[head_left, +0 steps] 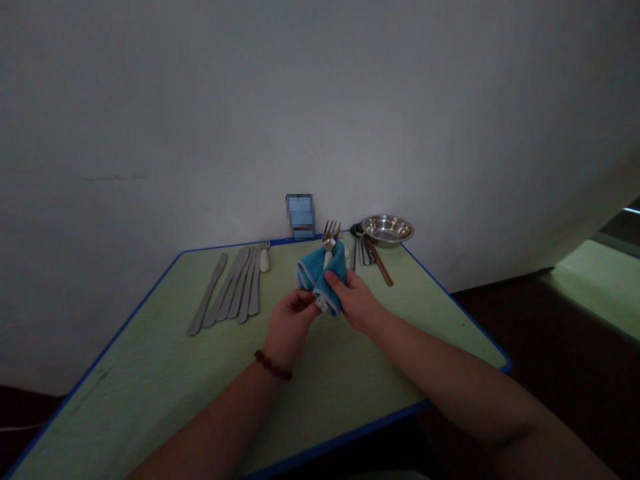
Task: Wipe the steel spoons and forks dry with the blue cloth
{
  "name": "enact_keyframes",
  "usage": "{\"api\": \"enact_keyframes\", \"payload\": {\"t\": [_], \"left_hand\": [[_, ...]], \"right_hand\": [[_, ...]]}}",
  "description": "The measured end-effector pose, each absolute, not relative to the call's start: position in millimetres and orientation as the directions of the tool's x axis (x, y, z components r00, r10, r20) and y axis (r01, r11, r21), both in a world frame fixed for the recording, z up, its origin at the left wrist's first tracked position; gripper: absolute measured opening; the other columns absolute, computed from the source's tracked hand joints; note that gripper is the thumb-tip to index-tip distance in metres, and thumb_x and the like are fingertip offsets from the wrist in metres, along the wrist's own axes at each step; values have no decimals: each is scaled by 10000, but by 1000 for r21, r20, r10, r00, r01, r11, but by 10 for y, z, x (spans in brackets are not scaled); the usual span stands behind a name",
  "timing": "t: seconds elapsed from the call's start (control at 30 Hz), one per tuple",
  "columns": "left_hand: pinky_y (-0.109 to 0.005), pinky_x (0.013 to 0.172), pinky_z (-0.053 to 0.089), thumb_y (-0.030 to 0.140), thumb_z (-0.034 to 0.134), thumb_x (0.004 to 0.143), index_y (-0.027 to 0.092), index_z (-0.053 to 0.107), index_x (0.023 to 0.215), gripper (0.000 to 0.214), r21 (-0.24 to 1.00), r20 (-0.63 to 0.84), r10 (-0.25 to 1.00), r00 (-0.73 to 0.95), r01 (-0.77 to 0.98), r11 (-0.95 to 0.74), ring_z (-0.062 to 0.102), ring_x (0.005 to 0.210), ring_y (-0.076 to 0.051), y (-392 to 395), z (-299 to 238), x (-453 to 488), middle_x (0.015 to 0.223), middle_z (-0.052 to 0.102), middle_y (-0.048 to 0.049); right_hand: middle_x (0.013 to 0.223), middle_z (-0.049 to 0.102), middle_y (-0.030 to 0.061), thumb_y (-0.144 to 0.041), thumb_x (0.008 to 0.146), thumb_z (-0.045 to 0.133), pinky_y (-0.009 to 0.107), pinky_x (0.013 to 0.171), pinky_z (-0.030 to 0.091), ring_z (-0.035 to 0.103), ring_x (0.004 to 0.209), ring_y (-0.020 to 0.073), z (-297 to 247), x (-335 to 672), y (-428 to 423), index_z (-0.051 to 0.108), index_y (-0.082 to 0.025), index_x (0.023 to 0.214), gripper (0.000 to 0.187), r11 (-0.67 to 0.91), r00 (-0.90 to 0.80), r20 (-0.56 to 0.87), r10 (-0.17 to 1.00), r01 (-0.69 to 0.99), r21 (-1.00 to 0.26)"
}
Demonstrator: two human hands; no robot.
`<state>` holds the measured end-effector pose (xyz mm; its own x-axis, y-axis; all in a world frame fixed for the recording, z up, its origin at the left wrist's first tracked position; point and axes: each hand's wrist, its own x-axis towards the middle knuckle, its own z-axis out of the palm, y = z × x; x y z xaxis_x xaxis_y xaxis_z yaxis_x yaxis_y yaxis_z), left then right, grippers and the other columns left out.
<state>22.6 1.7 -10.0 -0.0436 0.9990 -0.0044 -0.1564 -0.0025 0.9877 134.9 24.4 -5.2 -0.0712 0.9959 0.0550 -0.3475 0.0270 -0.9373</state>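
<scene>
A fork [329, 241] with metal tines and an off-white handle points up and away from me. Around its handle is a folded blue cloth [311, 267] with a pale edge and a small white tag. My right hand [357, 300] grips the cloth and fork from the right, its thumb pressed on the cloth. Low on the left, my left hand [295, 317] pinches the cloth's bottom edge near the tag. The handle's lower end is hidden, so I cannot tell whether the left fingers touch it. Both hands are above the green table [310, 393].
Several table knives [233, 287] lie at left, beside another white-handled fork [265, 257]. At back right are several spoons [363, 250], wooden chopsticks [381, 262] and a shiny metal bowl [387, 230]. A blurred-out phone-like device [301, 217] leans on the wall [320, 100].
</scene>
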Motion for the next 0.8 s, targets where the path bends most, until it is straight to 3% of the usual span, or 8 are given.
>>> {"api": "enact_keyframes", "payload": {"t": [0.23, 0.47, 0.67, 0.8], "left_hand": [[-285, 693, 448, 226, 682, 519, 143, 602, 703, 216, 990, 21, 999, -46, -140, -27, 581, 632, -126, 17, -95, 208, 670, 643, -3], [-281, 656, 457, 244, 672, 535, 145, 608, 736, 234, 990, 98, 993, -67, 104, -90, 600, 639, -148, -14, -14, 175, 698, 653, -27], [-310, 758, 443, 258, 656, 567, 143, 598, 764, 236, 996, -15, 999, 32, -91, 18, 603, 719, -146, 4, -23, 201, 758, 660, -25], [-287, 761, 441, 223, 670, 555, 139, 596, 756, 229, 992, -36, 999, 22, -117, 39, 592, 693, -124, 15, -17, 201, 737, 655, -13]], "right_hand": [[727, 620, -8, -425, 625, 606, 223, 571, 442, 542, 586, 89, -44, 1344, 245, 570, -190, 781, 285, 37, -53, 55, 997, -291, -956], [692, 620, -9, -416, 608, 626, 234, 581, 454, 547, 571, 92, -49, 1334, 261, 571, -183, 772, 289, -5, -57, 19, 998, -394, -919], [739, 623, -13, -390, 597, 644, 236, 634, 449, 555, 618, 91, -43, 1335, 257, 568, -198, 818, 302, 13, -46, 37, 998, -446, -895], [733, 622, -20, -394, 598, 642, 230, 616, 443, 557, 621, 92, -88, 1291, 279, 567, -206, 808, 292, 4, -73, 46, 996, -496, -868]]}}
